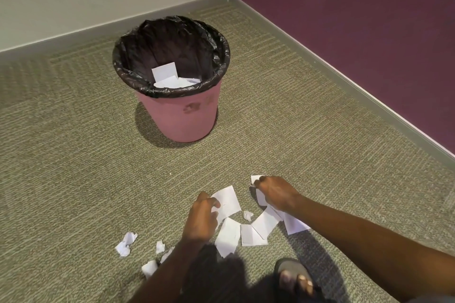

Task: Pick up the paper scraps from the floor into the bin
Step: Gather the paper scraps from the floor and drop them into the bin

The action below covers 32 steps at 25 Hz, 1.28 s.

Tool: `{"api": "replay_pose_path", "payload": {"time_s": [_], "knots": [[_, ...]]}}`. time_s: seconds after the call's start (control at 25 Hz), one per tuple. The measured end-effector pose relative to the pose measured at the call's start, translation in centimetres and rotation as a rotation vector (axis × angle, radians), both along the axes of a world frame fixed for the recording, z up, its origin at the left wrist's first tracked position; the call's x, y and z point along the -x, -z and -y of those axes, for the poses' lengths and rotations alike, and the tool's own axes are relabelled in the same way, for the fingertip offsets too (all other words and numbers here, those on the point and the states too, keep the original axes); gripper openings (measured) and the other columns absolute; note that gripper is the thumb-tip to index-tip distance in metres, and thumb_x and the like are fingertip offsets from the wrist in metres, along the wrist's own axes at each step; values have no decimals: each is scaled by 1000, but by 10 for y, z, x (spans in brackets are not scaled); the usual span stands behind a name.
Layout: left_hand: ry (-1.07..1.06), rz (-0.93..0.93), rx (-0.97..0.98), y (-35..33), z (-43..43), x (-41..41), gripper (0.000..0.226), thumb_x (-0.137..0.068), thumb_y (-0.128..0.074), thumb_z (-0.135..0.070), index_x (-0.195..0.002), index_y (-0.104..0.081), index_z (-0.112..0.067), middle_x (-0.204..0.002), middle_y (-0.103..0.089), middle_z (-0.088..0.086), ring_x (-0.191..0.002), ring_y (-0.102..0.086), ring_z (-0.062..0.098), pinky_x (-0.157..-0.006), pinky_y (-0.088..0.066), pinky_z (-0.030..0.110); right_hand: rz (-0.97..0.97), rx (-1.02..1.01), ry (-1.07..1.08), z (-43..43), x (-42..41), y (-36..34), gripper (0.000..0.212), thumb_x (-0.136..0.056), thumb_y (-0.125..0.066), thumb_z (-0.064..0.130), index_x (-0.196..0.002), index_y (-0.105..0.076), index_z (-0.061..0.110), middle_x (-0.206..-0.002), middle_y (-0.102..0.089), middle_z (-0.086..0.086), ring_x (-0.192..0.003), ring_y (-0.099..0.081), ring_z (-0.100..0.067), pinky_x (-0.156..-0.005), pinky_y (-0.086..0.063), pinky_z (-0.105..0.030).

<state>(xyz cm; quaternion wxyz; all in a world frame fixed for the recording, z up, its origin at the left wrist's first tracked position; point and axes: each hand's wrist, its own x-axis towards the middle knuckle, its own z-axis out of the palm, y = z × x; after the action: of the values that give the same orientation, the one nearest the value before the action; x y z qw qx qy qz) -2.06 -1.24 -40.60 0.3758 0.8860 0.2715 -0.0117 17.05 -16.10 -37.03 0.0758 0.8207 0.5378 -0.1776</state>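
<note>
The right hand (275, 193) is curling at the fingers and pinching a small white scrap (256, 178) at its fingertips. More paper is lying under its palm; how many pieces it is actually holding, I cannot tell.

The left hand (202, 220) is also curled, thumb and fingers gripping the left edge of a flat scrap (229, 200). This piece is roughly square, with no clear long axis. Whether it is lifting off the carpet (73, 167) or lying on it is unclear.

Key relation: the bin (177, 118) is standing upright ahead and left of both hands, well apart from them, toward the far corner of the floor. The left hand is sitting nearer its line. The bin's mouth is facing up, the black liner (138, 83) is folded over its rim, and white paper is showing inside.

Remaining: flat pieces (252, 235) are lying in a row just nearside of the hands. Crumpled bits (126, 243) are lying left of the left forearm.

Obscured: the left forearm and its shadow are covering part of the crumpled group. A sandalled foot (295, 278) is being cut off at the near edge.
</note>
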Motion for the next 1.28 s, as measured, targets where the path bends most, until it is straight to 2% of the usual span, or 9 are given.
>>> {"api": "replay_pose_path", "payload": {"time_s": [0.16,0.24,0.32,0.52,0.68,0.8,0.96,1.04,1.28], "knots": [[-33,23,3,-35,-4,-12,21,-89,-60,0,-106,-67,-11,-113,-51,1,-101,-59,13,-81,-43,11,-65,-160,187,-6,-11,-7,29,-89,-53,-6,-110,-66,10,-96,-68,-7,-70,-64,-15,-53,-48,-18],[-103,96,26,-71,-14,-27,20,-90,-61,-3,-106,-67,-12,-118,-52,1,-109,-56,13,-95,-48,18,-30,-367,253,-19,-12,-34,30,-87,-54,-6,-107,-70,10,-83,-68,-3,-54,-54,-8,-46,-32,-10],[-172,234,8,-118,-30,-41,18,-89,-62,-2,-103,-69,-11,-112,-54,-1,-106,-57,12,-96,-51,24,49,-635,287,-40,-12,-76,26,-90,-56,-1,-107,-71,12,-74,-67,0,-49,-49,-5,-43,-38,-15],[-338,587,-232,-246,-88,-50,17,-86,-67,-4,-100,-73,-10,-98,-54,-2,-81,-47,-7,-74,-39,-4,158,-1097,118,-105,-4,-195,18,-91,-61,9,-105,-71,14,-87,-72,0,-68,-57,-11,-58,-49,-25],[-363,483,-434,-294,-147,-75,15,-85,-67,-6,-96,-75,-9,-103,-65,3,-87,-52,6,-68,-37,7,222,-1019,58,-170,-15,-241,13,-89,-57,6,-86,-66,14,-79,-67,-2,-72,-60,-23,-54,-50,-34],[-306,383,-492,-292,-179,-98,14,-82,-71,-5,-95,-76,-7,-107,-69,10,-97,-62,21,-77,-48,25,190,-847,63,-205,-33,-240,18,-84,-50,-2,-81,-62,12,-80,-65,-7,-73,-62,-31,-57,-53,-43],[-164,275,-518,-282,-197,-111,26,-83,-73,-13,-109,-71,-12,-112,-68,9,-101,-63,24,-86,-55,35,70,-621,84,-224,-49,-232,49,-85,-57,1,-132,-51,16,-128,-60,-12,-113,-58,-33,-88,-53,-47],[-146,286,-540,-279,-196,-109,29,-85,-72,-19,-112,-69,-11,-117,-63,10,-106,-61,24,-90,-52,36,31,-640,97,-225,-50,-230,60,-83,-57,2,-140,-43,16,-136,-53,-10,-120,-54,-31,-94,-50,-45],[-210,528,-519,-227,-136,-81,20,-91,-60,-28,-90,-67,-10,-97,-52,4,-83,-51,15,-71,-42,29,44,-784,89,-181,-43,-215,32,-85,-56,10,-117,-57,15,-114,-59,-5,-98,-57,-24,-81,-51,-43]]}}
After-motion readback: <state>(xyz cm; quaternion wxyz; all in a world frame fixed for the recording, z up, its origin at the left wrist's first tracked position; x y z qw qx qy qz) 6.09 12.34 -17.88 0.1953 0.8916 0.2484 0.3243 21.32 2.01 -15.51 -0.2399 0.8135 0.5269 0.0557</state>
